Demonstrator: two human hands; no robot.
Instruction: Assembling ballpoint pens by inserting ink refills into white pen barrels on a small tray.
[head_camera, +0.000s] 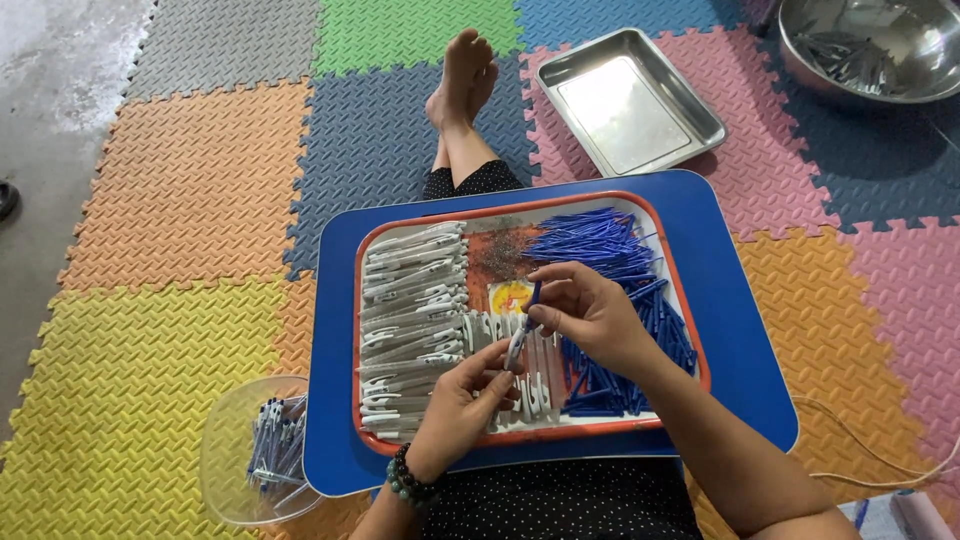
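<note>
Hands meet over the middle of the tray (372, 300), which sits on a blue lap surface (750, 340). Our left hand (460, 405) is closed in a pinch on a white barrel (515, 348), thumb and fingers wrapped round its lower end; the barrel tilts up and to the right, toward the other hand. Our right hand (590, 310) is closed at thumb and forefinger on a blue refill (534, 300), held nearly upright with its lower tip just above the barrel's open end. The two long axes are close to in line, refill above, barrel below; the gap between them we cannot judge, they look touching or nearly so. White barrels in rows (410, 290) fill the tray's left half, nearest the left hand; loose blue refills (610, 250) are heaped on the right half, under the right hand. A clear bowl (225, 470) with assembled pens lies on the floor mat (180, 190), left of the surface. A steel tray (690, 110) and a steel bowl (870, 45) lie well apart, beyond.
</note>
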